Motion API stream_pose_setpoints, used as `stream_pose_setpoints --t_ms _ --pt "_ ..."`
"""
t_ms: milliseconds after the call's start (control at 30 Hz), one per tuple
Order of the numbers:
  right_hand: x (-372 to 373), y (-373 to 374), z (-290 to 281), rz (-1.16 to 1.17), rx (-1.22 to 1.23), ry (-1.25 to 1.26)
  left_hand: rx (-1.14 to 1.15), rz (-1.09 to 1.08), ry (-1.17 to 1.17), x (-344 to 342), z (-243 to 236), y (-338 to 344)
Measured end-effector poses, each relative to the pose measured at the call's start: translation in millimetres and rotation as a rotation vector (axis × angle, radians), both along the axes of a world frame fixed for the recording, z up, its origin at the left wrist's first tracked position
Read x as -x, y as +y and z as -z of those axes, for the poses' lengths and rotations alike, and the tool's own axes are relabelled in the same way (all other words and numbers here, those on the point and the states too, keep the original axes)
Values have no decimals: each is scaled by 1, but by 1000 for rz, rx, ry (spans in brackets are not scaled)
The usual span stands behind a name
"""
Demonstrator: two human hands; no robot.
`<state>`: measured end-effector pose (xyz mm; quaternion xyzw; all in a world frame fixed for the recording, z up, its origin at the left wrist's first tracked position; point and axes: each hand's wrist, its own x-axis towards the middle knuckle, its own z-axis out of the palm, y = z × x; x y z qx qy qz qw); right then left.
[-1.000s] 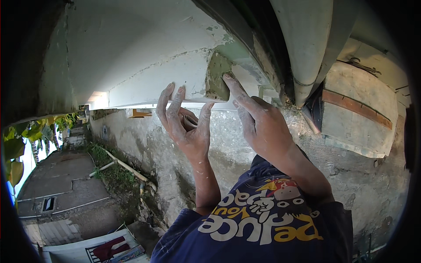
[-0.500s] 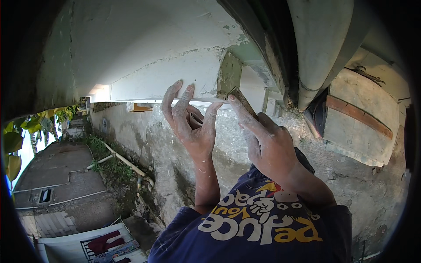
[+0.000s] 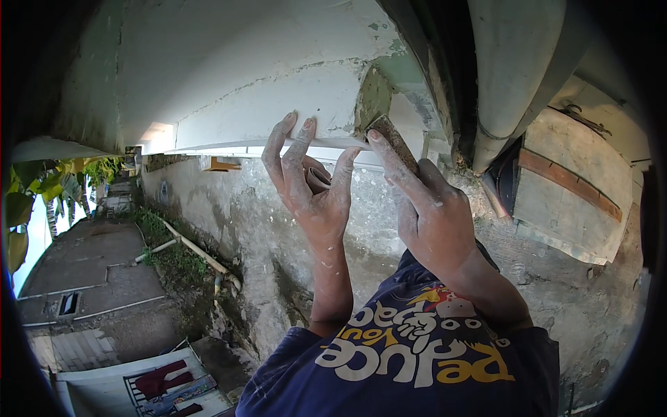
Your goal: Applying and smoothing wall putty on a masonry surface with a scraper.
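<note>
A white plastered ledge (image 3: 257,111) runs across the upper middle, with a cracked seam and a rough greenish end face (image 3: 372,94). My left hand (image 3: 309,184) is raised at its lower edge, fingertips at the face, curled loosely around a folded brownish sheet (image 3: 318,179) that looks like paper. Chalky powder coats both hands. My right hand (image 3: 434,226) grips a narrow, flat, speckled grey-brown bar (image 3: 397,139), index finger along it; the bar's tip meets the lower corner of that end face.
A pale pipe (image 3: 504,83) runs down at right, beside a weathered panel (image 3: 566,187) with a brown strip. Behind my hands stands a stained wall (image 3: 243,229). Pipes (image 3: 194,250), plants (image 3: 97,169) and a railing with hung cloths (image 3: 163,382) show at left.
The bar, hidden behind my right fingers a second ago, now shows at the corner. Both hands appear farther right in the view, and my right hand sits somewhat lower.
</note>
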<state>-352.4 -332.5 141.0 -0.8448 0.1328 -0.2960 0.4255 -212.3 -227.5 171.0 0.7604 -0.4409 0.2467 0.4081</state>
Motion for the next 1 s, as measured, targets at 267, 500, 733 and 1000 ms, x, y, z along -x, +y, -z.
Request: stream_pose_setpoints --t_ms 267,500,733,1000 --pt "-3 4 -1 -36 -147 -87 4 -8 44 2 0 1" --pt "-2 3 -8 -19 -100 -51 -19 -13 4 -2 -1 2" --pt "-1 6 -8 -15 -107 -77 -17 -6 -27 -2 -3 4" --pt "-3 5 -10 0 -96 -36 -16 -1 -7 -3 -2 3"
